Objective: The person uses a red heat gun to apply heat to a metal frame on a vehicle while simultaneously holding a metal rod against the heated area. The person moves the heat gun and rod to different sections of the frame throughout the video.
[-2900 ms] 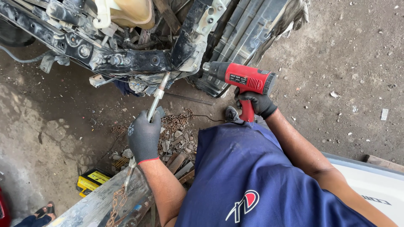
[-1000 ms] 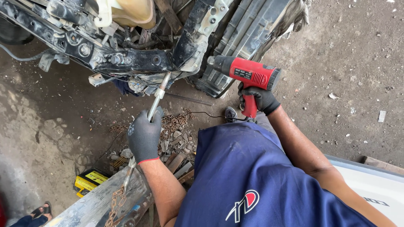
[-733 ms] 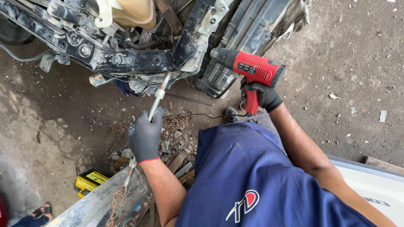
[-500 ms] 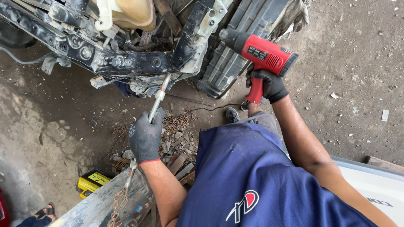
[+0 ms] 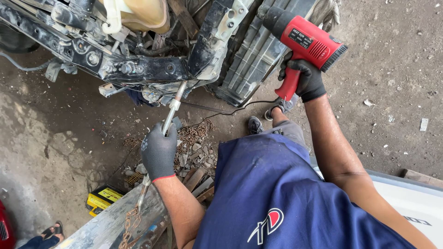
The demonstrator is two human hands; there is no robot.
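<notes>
My left hand (image 5: 158, 151), in a dark glove, grips a long metal bar (image 5: 171, 110) whose upper end is wedged under the black front frame (image 5: 138, 69) of a stripped vehicle. My right hand (image 5: 304, 79), also gloved, holds a red and black heat gun (image 5: 304, 41) by its handle, raised with its nozzle pointing at the ribbed black plastic panel (image 5: 251, 60) hanging from the vehicle. The gun's cord trails down past my shoes.
A cream plastic reservoir (image 5: 138, 14) sits at the top of the frame. A rusty chain and scrap bits (image 5: 194, 138) lie on the dirt floor. A yellow and black battery (image 5: 104, 199) sits lower left, beside a worn plank (image 5: 110, 223). Another person's sandalled foot (image 5: 48, 232) shows bottom left.
My right hand has lifted the heat gun up and to the right, bringing its nozzle higher against the ribbed panel. My left hand has stayed on the bar.
</notes>
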